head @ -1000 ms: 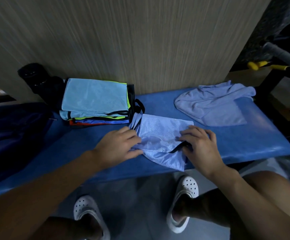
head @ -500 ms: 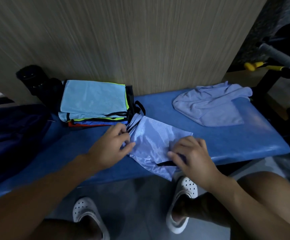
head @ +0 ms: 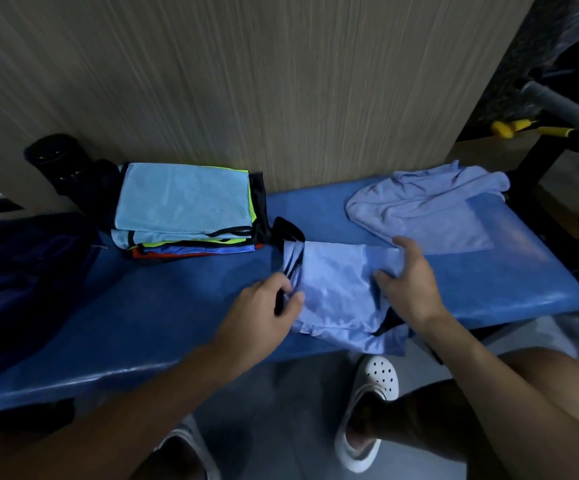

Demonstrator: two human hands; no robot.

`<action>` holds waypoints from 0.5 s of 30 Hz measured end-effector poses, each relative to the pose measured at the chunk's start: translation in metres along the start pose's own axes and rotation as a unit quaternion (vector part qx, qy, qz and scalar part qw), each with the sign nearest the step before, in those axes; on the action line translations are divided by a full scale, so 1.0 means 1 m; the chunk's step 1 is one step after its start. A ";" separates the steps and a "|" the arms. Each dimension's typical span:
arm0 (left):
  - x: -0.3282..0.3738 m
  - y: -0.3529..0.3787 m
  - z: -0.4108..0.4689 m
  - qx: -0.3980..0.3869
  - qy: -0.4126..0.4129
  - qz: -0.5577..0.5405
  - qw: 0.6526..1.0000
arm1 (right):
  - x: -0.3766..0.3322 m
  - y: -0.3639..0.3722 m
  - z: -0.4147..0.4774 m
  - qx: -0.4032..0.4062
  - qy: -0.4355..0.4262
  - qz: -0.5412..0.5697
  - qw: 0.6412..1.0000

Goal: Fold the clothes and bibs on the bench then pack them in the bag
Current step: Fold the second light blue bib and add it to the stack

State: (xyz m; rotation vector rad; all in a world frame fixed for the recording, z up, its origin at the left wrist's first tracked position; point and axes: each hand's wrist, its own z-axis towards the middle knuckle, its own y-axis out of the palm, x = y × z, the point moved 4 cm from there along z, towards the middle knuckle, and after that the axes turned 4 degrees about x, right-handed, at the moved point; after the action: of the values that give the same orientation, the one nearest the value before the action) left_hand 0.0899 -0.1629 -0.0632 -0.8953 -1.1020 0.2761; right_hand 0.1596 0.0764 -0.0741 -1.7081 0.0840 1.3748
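Head view: your left hand (head: 267, 303) pinches the black-trimmed edge of the pale blue bib (head: 336, 292). Your right hand (head: 409, 282) grips its opposite side, likely to square the fold. The bib lies near the front edge of the bench (head: 177, 323), beside the folded stack (head: 184, 202).

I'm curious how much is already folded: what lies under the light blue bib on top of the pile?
Under the light blue bib only edges show: a yellow-green layer, a black layer, a darker blue layer and a red layer. Their full shapes are covered.
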 end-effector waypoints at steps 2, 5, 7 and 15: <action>0.006 -0.005 0.019 0.013 0.001 0.035 0.999 | 0.001 -0.009 0.008 0.009 0.011 0.037 0.999; 0.004 -0.014 0.060 0.066 0.035 0.055 0.996 | 0.004 -0.015 0.011 0.002 -0.008 0.049 0.999; 0.007 -0.012 0.087 0.037 0.145 0.106 0.983 | 0.005 -0.015 0.009 -0.001 -0.028 0.063 0.998; 0.003 -0.001 0.132 -0.118 0.328 0.219 0.911 | 0.013 -0.020 0.011 -0.011 -0.027 0.073 0.997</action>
State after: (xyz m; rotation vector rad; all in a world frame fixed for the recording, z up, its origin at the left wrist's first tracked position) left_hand -0.0221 -0.0969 -0.0399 -1.3304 -0.3005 0.1853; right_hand 0.1671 0.1015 -0.0721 -1.7081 0.1669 1.5342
